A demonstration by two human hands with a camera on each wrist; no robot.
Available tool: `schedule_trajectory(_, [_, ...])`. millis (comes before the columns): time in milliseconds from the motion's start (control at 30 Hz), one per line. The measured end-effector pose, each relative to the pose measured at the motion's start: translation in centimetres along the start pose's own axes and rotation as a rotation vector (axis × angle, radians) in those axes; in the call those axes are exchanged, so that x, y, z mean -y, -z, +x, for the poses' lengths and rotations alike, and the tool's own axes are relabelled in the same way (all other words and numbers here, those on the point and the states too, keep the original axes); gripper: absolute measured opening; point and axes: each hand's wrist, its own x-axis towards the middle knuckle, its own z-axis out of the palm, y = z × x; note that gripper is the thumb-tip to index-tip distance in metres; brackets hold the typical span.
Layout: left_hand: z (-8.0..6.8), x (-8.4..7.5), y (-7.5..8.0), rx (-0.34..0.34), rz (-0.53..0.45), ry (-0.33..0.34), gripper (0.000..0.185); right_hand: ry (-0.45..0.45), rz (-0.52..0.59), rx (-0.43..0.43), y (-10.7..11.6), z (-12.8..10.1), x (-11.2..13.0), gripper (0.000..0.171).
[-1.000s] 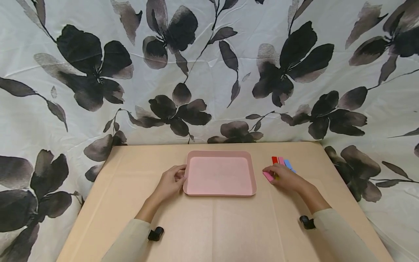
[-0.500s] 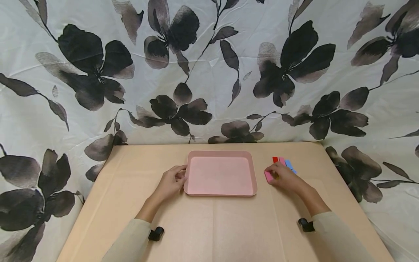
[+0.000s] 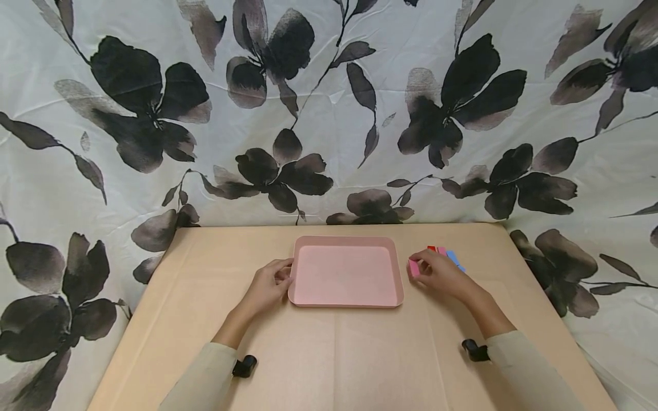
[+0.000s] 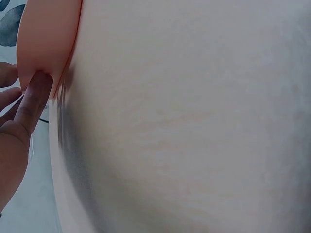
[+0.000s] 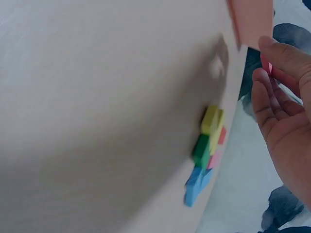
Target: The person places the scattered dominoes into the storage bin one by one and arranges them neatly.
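While pinching a pink block [image 3: 413,268] in the fingertips of the right hand [image 3: 442,275], hovering just beside the tray [image 3: 345,242], at its right rim. Grasping it lightly, thumb against fingers, with only a sliver of pink showing in the right wrist view [image 5: 270,68]. Hard to tell whether lifted clear of the table [image 3: 329,354] or just skimming it.

Over on the other side, gripping the tray's left edge with the left hand [image 3: 267,287], fingers curled round the rim. Confirmed up close in the left wrist view: one fingertip [image 4: 34,97] pressed right against the tray wall [image 4: 46,39].

Behind the right hand, leaving a small pile near the table's right edge: red [image 3: 430,249] and blue [image 3: 452,257] peeking out from the head view, plus yellow [image 5: 212,120] and green [image 5: 201,148] seen from the wrist. Packed close together, touching.

Now the risks, judging from here. Could easily lose the pink block from so light a pinch, dropping it short of the tray or bouncing it off the rim. Could catch the raised wall if carried too low across it. Could shove the tray sideways on such a bump if held too slackly on the left. Could also sweep the pile with the wrist and send pieces off the near table edge.
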Motion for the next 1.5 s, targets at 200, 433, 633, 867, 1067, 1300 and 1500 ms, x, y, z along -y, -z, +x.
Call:
schedule_trajectory(200, [0.0, 0.1, 0.0, 0.0, 0.022, -0.006, 0.049, 0.028, 0.022, -0.05, 0.1, 1.0, 1.7, 0.041])
schedule_trajectory(433, [-0.1, 0.2, 0.1, -0.006, 0.035, -0.017, 0.048, 0.009, 0.069, -0.031, -0.1, 2.1, 3.9, 0.046])
schedule_trajectory(633, [-0.3, 0.2, 0.2, 0.002, 0.037, -0.014, 0.048, -0.037, 0.139, 0.015, -0.8, 3.4, 5.6, 0.047])
schedule_trajectory(867, [-0.3, 0.2, 0.1, 0.001, 0.029, -0.017, 0.048, -0.006, 0.17, 0.062, -1.9, 5.7, 7.7, 0.053])
schedule_trajectory(1067, [-0.3, 0.0, 0.2, 0.005, 0.042, -0.011, 0.049, 0.039, 0.152, 0.073, -3.0, 7.7, 9.4, 0.05])
schedule_trajectory(1300, [-0.1, -0.2, 0.2, -0.002, 0.052, -0.014, 0.05, 0.079, 0.075, 0.105, -4.5, 9.5, 11.2, 0.047])
schedule_trajectory(1500, [0.0, -0.4, 0.2, 0.015, 0.05, -0.003, 0.05, 0.109, 0.075, 0.123, -5.8, 10.9, 11.9, 0.042])
